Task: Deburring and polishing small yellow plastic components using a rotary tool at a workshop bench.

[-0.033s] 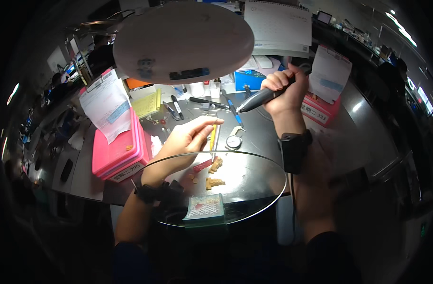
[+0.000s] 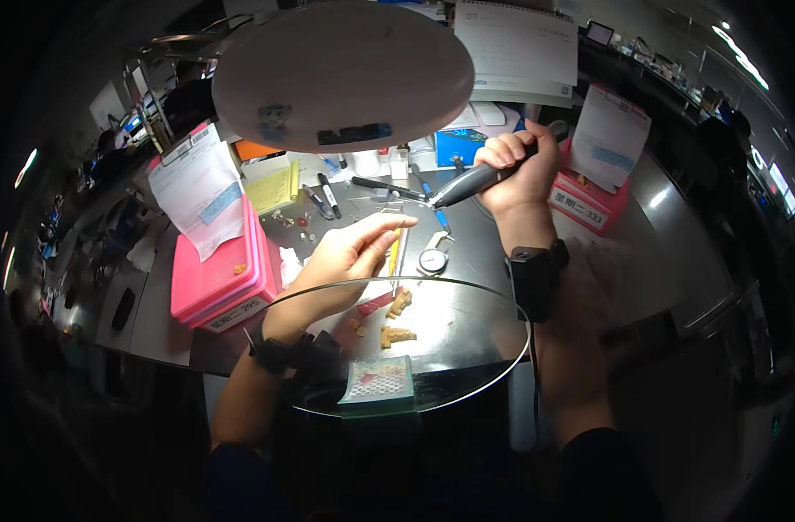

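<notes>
My right hand [image 2: 525, 174] is wrapped round a dark rotary handpiece [image 2: 474, 183]. The handpiece tip points down and left, toward my left fingertips but apart from them. My left hand [image 2: 345, 265] has its index finger stretched forward and the thumb close under it in a pinch; what sits between them, if anything, is too small to make out. Below that hand, seen through a clear round-edged shield [image 2: 467, 391], two tan dental model pieces [image 2: 398, 336] lie on the dark bench [image 2: 476, 322]. A yellow stick-like tool [image 2: 395, 252] lies just behind the left fingers.
Pink stacked boxes [image 2: 210, 278] with papers stand at left, another pink box [image 2: 580, 204] at right. A dial gauge [image 2: 432, 260], pens [image 2: 328, 196] and a yellow notepad [image 2: 274, 191] lie on the bench. A large lamp head [image 2: 341, 78] hangs overhead. A patterned pad [image 2: 378, 380] sits near the front edge.
The handpiece and my right hand have shifted slightly left, bringing the tip a little nearer my left fingertips. The whole view has moved a touch; my left hand keeps its pose.
</notes>
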Tool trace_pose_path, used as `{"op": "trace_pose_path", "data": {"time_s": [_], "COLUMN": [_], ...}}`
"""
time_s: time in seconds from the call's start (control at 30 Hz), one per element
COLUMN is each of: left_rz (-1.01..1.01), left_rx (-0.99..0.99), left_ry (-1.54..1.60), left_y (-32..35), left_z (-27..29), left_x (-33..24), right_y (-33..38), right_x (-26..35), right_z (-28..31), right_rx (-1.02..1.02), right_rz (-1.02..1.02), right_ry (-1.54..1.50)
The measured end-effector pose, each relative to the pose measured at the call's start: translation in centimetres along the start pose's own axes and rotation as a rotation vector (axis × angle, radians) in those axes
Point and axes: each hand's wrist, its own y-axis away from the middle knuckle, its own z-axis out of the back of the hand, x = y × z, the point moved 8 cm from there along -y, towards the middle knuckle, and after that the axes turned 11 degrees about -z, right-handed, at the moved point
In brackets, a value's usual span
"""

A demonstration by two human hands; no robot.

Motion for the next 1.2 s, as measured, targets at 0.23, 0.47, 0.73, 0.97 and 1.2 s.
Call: {"op": "trace_pose_path", "data": {"time_s": [0.23,0.47,0.73,0.97,1.2], "left_rz": [-0.029,-0.211,-0.268,-0.050,-0.092], "left_rx": [-0.064,-0.094,-0.289,-0.007,-0.091], "left_ry": [0.002,-0.246,-0.408,-0.215,-0.034], "left_y": [0.3,0.8,0.7,1.2,2.5], "left_z": [0.5,1.3,2.7,2.3,2.5], "left_x": [1.1,-1.0,-0.5,0.1,0.3], "right_y": [0.0,0.4,1.7,3.0,5.1], "right_x": [-3.1,-3.7,-8.5,-9.8,-13.2], "right_z": [0.0,-0.1,-0.3,-2.8,-0.4], "right_rx": [0.003,0.013,0.027,0.375,0.447], "right_rz": [-0.054,0.008,0.053,-0.299,-0.150], "right_ry": [0.007,0.092,0.051,0.136,1.227]}}
